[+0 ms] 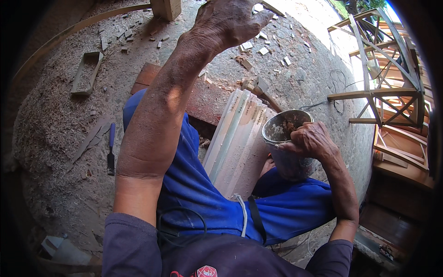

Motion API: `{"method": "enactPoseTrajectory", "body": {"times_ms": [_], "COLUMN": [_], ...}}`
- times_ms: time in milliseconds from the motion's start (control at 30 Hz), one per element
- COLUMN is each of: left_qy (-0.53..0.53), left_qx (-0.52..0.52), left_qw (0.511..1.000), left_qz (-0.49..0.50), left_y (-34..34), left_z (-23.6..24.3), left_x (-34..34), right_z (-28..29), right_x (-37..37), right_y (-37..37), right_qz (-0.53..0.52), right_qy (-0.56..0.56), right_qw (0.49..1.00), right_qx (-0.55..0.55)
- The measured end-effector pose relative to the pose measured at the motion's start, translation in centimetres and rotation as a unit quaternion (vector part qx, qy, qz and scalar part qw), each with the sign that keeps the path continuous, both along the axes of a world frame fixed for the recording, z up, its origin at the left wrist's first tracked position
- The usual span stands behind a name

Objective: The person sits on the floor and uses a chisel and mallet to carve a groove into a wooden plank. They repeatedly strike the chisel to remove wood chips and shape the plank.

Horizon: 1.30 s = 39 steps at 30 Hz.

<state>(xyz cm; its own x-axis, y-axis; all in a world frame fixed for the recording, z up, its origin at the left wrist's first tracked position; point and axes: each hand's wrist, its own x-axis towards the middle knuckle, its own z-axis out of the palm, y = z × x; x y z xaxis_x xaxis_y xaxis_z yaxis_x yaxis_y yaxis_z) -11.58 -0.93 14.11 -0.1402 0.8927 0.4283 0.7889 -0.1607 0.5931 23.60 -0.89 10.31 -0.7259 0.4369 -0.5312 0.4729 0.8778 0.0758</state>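
My left hand reaches far forward over the floor, at the top edge of the view. Its thumb stands out to the right, apart from the nearest finger; the other fingers are partly cut off. Small pale wood chips lie scattered about it. With my right hand I grip the rim of a paint-stained metal can, tilted on my right thigh. Its inside is crusted, and some brownish bits show at its bottom. Between my legs lie several long, grooved pale boards, side by side, dusted with debris.
A hammer rests beyond the boards, beside a reddish plank. To my left are a blue-handled chisel, a shallow wooden box and many shavings. Wooden frames stand at the right, near a dark cable.
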Motion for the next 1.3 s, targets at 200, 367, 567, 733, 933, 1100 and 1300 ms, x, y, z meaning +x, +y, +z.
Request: {"method": "enactPoseTrajectory", "body": {"times_ms": [200, 367, 567, 733, 933, 1100, 1300], "left_qy": [0.0, 0.007, 0.014, -0.006, -0.014, -0.017, -0.027], "left_qx": [0.014, 0.026, 0.045, 0.03, 0.049, 0.068, 0.038], "left_qw": [1.0, 1.0, 0.998, 0.999, 0.997, 0.995, 0.998], "left_qz": [-0.013, -0.015, -0.031, -0.04, -0.052, -0.064, -0.047], "left_y": [0.7, 1.0, 1.6, 1.8, 2.0, 2.2, 2.1], "left_z": [-0.5, -0.7, -0.9, -0.6, -0.7, -0.9, -0.5], "left_x": [0.6, 0.9, 1.2, 1.7, 1.9, 1.9, 2.4], "right_z": [-0.3, -0.1, -0.2, -0.2, -0.5, -0.2, -0.9], "right_x": [1.4, 2.0, 2.5, 3.3, 4.1, 4.3, 5.4], "right_y": [-0.2, -0.4, -0.5, -0.8, -0.8, -0.8, -0.3], "right_qz": [0.004, -0.005, -0.011, -0.034, -0.042, -0.062, -0.059], "right_qy": [0.025, 0.019, -0.007, -0.012, -0.03, -0.055, -0.046], "right_qw": [1.0, 1.0, 1.0, 0.999, 0.999, 0.997, 0.997], "right_qx": [0.005, 0.001, 0.005, -0.007, -0.007, 0.001, 0.018]}}
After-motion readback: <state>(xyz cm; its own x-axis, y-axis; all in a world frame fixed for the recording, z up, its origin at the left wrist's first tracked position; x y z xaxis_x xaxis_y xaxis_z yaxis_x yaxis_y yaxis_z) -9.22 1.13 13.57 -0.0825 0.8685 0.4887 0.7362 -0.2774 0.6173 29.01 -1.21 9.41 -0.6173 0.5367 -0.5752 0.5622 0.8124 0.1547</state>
